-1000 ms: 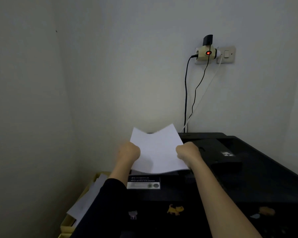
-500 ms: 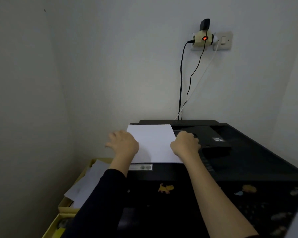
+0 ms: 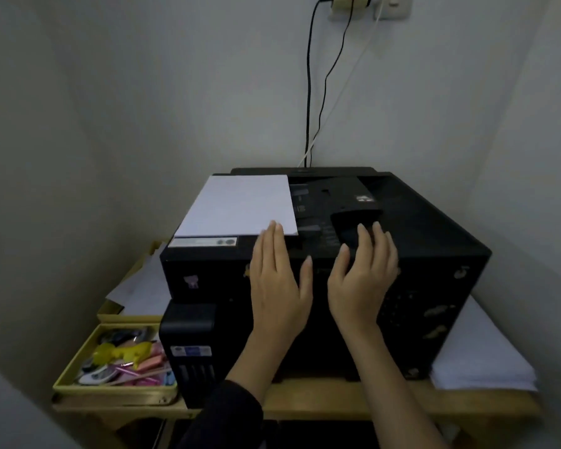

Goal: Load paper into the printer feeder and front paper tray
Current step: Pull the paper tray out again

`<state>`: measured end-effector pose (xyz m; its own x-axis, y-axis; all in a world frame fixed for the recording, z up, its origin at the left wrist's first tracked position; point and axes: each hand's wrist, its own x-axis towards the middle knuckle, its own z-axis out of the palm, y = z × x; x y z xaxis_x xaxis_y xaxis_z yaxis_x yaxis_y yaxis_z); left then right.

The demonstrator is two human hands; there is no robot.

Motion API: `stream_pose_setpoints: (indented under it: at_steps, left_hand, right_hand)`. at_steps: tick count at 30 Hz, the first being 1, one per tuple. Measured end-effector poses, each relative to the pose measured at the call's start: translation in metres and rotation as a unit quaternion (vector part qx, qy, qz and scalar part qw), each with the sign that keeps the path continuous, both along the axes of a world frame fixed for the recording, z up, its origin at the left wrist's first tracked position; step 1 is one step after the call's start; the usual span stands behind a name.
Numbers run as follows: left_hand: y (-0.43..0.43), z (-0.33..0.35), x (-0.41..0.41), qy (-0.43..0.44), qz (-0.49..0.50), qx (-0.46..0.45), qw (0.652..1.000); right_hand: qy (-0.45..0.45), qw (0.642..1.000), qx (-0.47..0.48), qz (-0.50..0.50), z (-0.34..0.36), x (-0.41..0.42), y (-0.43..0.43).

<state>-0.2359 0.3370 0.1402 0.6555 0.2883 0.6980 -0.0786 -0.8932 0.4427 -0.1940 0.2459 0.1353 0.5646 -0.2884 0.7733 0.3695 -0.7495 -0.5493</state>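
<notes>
A black printer (image 3: 434, 254) stands on a wooden table in a corner. White paper (image 3: 237, 205) lies flat on the left part of its top feeder. My left hand (image 3: 277, 283) is open with fingers straight, held in front of the printer's face, its fingertips near the paper's front right corner. My right hand (image 3: 363, 277) is open beside it, fingers spread, just before a raised black part (image 3: 353, 222) on the printer top. Neither hand holds anything. The front paper tray is hidden behind my hands.
A stack of white paper (image 3: 480, 354) lies on the wooden table (image 3: 337, 400) right of the printer. Left of it, a yellow tray (image 3: 78, 367) holds several small colourful items, and loose sheets (image 3: 140, 290) lie behind it. Cables (image 3: 308, 92) run from a wall socket.
Both hands let go of the paper, now flat on the printer top, and drew back toward me in front of the printer. The view tilted down.
</notes>
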Motion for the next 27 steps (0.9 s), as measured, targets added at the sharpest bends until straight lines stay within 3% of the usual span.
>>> stream_pose_setpoints:
  at_steps: [4, 7, 9, 12, 15, 17, 19, 22, 24, 27]
  left_hand:
    - [-0.027, -0.071, -0.035, 0.056, -0.046, -0.026, 0.997]
    - [-0.039, -0.113, -0.051, 0.181, -0.045, -0.125, 0.974]
    - [-0.039, -0.138, -0.054, 0.263, -0.032, -0.178, 0.948]
    - [-0.035, -0.159, -0.047, 0.351, -0.025, -0.277, 0.894]
    - [-0.030, -0.157, -0.032, 0.378, 0.012, -0.495, 0.782]
    - [-0.023, -0.153, -0.022, 0.361, 0.022, -0.633, 0.684]
    - [-0.015, -0.156, -0.013, 0.331, 0.021, -0.713, 0.619]
    - [-0.006, -0.173, -0.004, 0.300, -0.012, -0.760, 0.577]
    - [-0.005, -0.181, -0.003, 0.285, -0.048, -0.787, 0.544]
    - [-0.008, -0.184, -0.003, 0.245, -0.064, -0.806, 0.534]
  right_hand:
    - [0.056, 0.998, 0.039, 0.006, -0.057, -0.029, -0.020]
    - [0.175, 0.977, 0.116, 0.040, -0.094, -0.046, -0.029]
    - [0.304, 0.937, 0.163, 0.058, -0.117, -0.049, -0.033]
    - [0.475, 0.846, 0.229, 0.078, -0.148, -0.042, -0.037]
    - [0.558, 0.756, 0.332, 0.078, -0.163, -0.031, -0.041]
    - [0.577, 0.683, 0.439, 0.089, -0.167, -0.025, -0.044]
    - [0.568, 0.607, 0.543, 0.117, -0.170, -0.020, -0.047]
    - [0.523, 0.530, 0.646, 0.168, -0.175, -0.017, -0.048]
    - [0.495, 0.513, 0.680, 0.169, -0.178, -0.018, -0.047]
    - [0.468, 0.501, 0.709, 0.164, -0.184, -0.018, -0.046]
